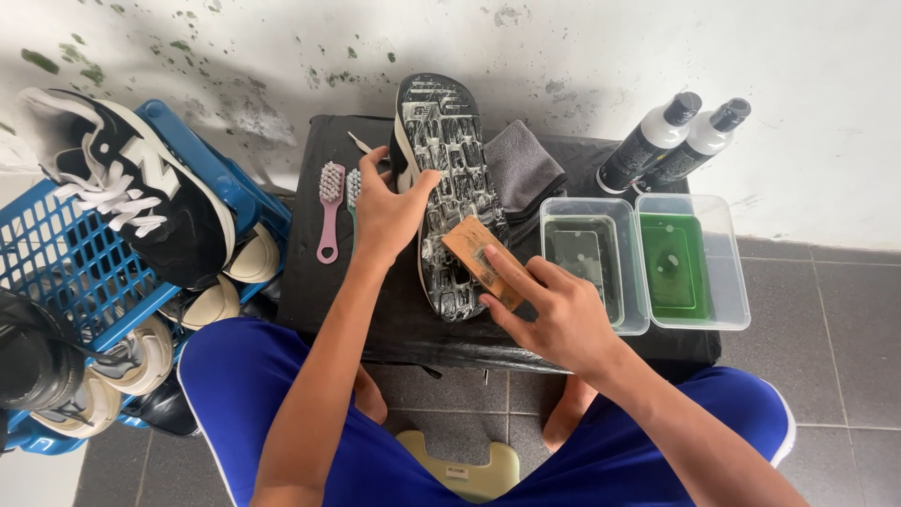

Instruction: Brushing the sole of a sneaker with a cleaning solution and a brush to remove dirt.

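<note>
A dark shoe lies sole-up on the black cloth-covered low table, its patterned sole streaked with white foam and its toe pointing toward the wall. The left hand grips the shoe's left edge, thumb hooked over the sole and the other fingers curled around the side, out of sight beneath it. The right hand presses a wooden-backed brush flat against the lower part of the sole, the index and middle fingers stretched out together along the brush's back and the thumb tucked at its near side. Just left of the shoe, a pink brush and a pale green brush lie side by side on the table. A folded grey cloth rests just right of the shoe's toe end. Further right sit two clear plastic tubs touching each other: the left tub holds dark liquid, the right tub green liquid. Behind them two dark spray bottles with white collars lean against the wall. At the far left a blue plastic basket holds several sneakers, a black-and-white sneaker resting on top. The person's blue shorts fill the foreground.
</note>
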